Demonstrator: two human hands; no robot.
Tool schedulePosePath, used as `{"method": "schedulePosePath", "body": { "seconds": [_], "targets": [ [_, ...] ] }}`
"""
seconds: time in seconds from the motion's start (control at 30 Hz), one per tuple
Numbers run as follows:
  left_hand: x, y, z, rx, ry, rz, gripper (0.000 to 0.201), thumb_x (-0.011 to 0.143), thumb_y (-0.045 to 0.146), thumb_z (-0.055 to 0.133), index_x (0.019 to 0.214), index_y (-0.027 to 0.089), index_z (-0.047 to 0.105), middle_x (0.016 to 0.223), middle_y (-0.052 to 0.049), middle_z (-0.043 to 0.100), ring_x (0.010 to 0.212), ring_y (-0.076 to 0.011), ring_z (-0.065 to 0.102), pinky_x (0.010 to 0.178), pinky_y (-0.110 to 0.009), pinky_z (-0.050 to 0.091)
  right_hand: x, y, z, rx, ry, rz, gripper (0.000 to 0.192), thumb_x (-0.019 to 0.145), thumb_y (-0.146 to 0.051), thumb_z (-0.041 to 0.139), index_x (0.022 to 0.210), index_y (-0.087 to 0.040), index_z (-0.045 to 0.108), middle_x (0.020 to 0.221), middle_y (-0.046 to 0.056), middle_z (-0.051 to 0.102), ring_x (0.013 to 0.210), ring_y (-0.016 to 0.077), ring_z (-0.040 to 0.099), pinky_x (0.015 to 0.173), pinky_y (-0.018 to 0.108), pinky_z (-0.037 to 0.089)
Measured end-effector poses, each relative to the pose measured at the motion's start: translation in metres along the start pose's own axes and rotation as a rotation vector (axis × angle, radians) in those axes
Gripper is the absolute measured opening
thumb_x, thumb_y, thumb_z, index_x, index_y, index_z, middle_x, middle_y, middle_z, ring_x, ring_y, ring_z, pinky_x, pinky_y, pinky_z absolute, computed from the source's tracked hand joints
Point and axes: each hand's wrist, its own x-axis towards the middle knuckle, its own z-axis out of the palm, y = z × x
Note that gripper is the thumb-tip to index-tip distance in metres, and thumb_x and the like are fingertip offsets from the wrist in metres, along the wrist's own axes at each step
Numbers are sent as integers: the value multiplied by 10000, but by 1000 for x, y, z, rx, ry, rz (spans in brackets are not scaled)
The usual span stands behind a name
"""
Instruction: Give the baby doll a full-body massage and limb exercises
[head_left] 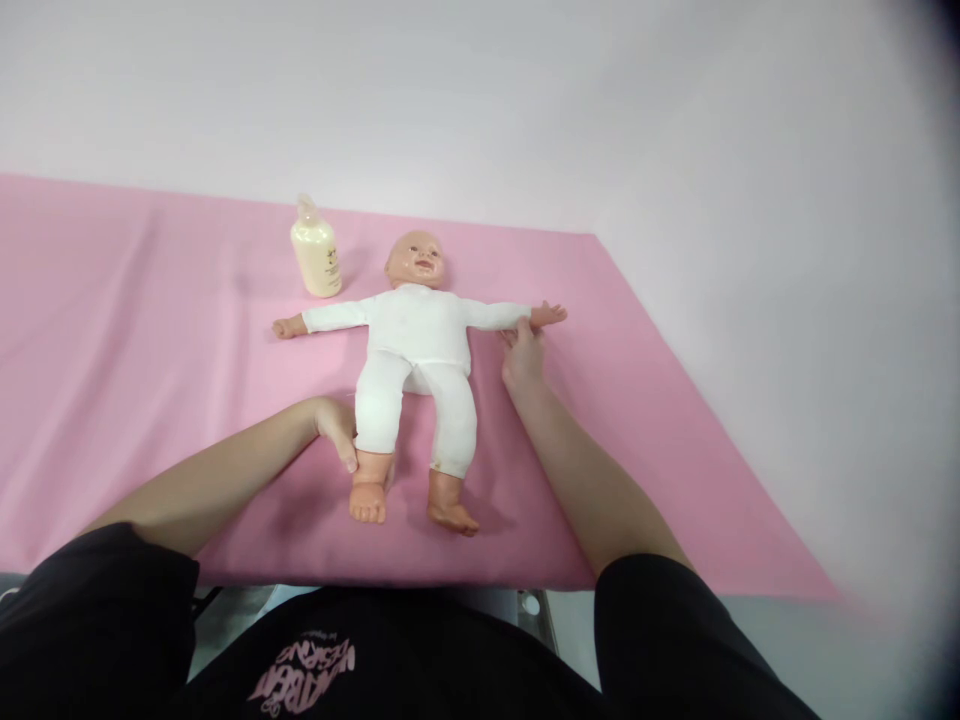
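Note:
A baby doll [420,325] with a white cloth body lies on its back, arms spread wide and its head away from me. My left hand [336,430] is wrapped around the lower leg on the left; the thumb rests on the near side, and the other fingers are mostly hidden beneath the leg. On the right, my right hand [524,355] pinches the doll's forearm just short of its wrist, thumb and fingers closed on the white sleeve. The doll's other leg and other arm lie untouched.
A pump bottle [318,258] of pale yellow liquid stands left of the doll's head. Beneath everything is a pink cloth [150,330] with soft folds, covering the table. A pale wall [480,110] rises behind, and the table's near edge runs close to my body.

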Motion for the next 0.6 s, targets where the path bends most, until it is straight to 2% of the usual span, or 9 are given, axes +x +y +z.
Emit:
{"method": "schedulePosePath", "body": {
  "seconds": [0.03, 0.1, 0.17, 0.3, 0.4, 0.47, 0.57, 0.6],
  "targets": [
    [0, 1, 0, -7, -117, -25, 416, 519, 293, 977, 910, 228, 849, 937, -42, 785, 1049, -331, 769, 833, -297, 643, 0, -1, 0, 10, 11, 26, 476, 940, -398, 566, 1374, -253, 436, 1477, 145, 585, 1208, 191, 710, 1097, 490, 556],
    [1, 1, 0, -11, -213, -46, 399, 535, 296, 973, 912, 253, 847, 938, -31, 785, 1030, -325, 773, 824, -303, 646, -1, -4, 1, 29, 28, 78, 483, 947, -373, 560, 1392, -249, 424, 1494, 148, 575, 1215, 180, 706, 1102, 461, 555],
    [1, -2, -2, 9, -163, -20, 433, 498, 312, 990, 903, 261, 844, 937, -28, 785, 1027, -323, 773, 818, -302, 646, -2, -6, 2, 20, 24, 86, 480, 955, -359, 541, 1407, -261, 412, 1490, 138, 580, 1217, 176, 705, 1097, 460, 559],
    [-2, -11, -7, 62, 117, 69, 512, 426, 353, 1009, 897, 244, 840, 954, -48, 783, 1089, -337, 754, 823, -298, 642, -1, -5, 1, 19, 7, 70, 476, 956, -365, 535, 1407, -276, 411, 1472, 127, 590, 1212, 186, 710, 1087, 490, 564],
    [-3, -13, -8, 74, 231, 92, 509, 389, 326, 1000, 865, 247, 838, 894, -45, 773, 1077, -347, 758, 759, -289, 641, 1, -1, -2, 3, -12, 59, 470, 949, -378, 542, 1390, -261, 430, 1455, 134, 593, 1213, 193, 706, 1085, 494, 564],
    [-3, -12, -7, 60, 230, 88, 495, 368, 285, 993, 837, 247, 837, 849, -39, 762, 1030, -350, 769, 715, -287, 638, 3, 2, -4, -10, -13, 56, 465, 942, -403, 555, 1371, -260, 446, 1448, 134, 592, 1220, 200, 700, 1072, 498, 574],
    [-3, -11, -5, 2, 92, 11, 492, 362, 241, 994, 827, 256, 835, 879, -29, 772, 995, -341, 771, 725, -291, 637, 5, 5, -5, -22, -11, 26, 458, 930, -436, 579, 1347, -282, 468, 1449, 114, 586, 1226, 202, 691, 1057, 506, 585],
    [-3, -10, -4, -50, 116, 9, 500, 348, 230, 998, 821, 254, 834, 895, -31, 778, 985, -340, 771, 736, -297, 638, 5, 5, -5, -27, -18, -1, 457, 927, -444, 582, 1343, -288, 475, 1454, 109, 583, 1229, 203, 688, 1052, 509, 588]
  ]
}}
